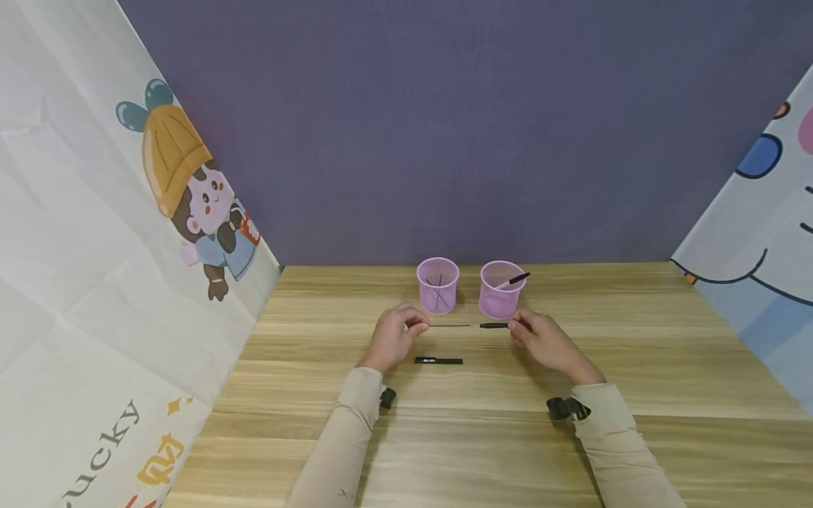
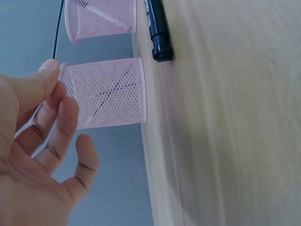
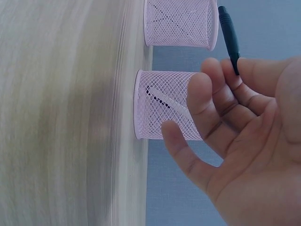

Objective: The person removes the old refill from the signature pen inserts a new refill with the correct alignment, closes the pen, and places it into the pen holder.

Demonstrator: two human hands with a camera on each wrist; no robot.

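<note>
1. Biggest first: the purple-grey backdrop (image 1: 476,141), rising behind the right pink cup (image 1: 498,303).
2. Next, the wood-grain bench (image 1: 483,437), spreading beneath that right pink cup and out to both sides of it.
3. And here are the hands! The left hand (image 1: 390,340), nearer the person than the right pink cup and off to its left, pinches a slim dark rod (image 1: 449,325) between thumb and fingertips. The right hand (image 1: 547,344), nearer and to the right of that cup, pinches a black pen barrel (image 1: 493,325) by its narrow end.
4. The left pink cup (image 1: 427,300), just left of the right one, has thin dark sticks (image 1: 440,291) crossing inside.
5. A black-and-white pen (image 1: 516,280) leans in the right pink cup, dark end out past the rim.
6. Lying loose: a black piece with white lettering (image 1: 444,361), nearer than the right pink cup and to its left.
7. The barrel hangs level, just on the near side of the right pink cup.
8. Slimmest of all, the rod points straight at it, ends close; touching or not, I can't tell. This looks like lining up rod and barrel; the next move seems to call for a steady, straight push.
</note>
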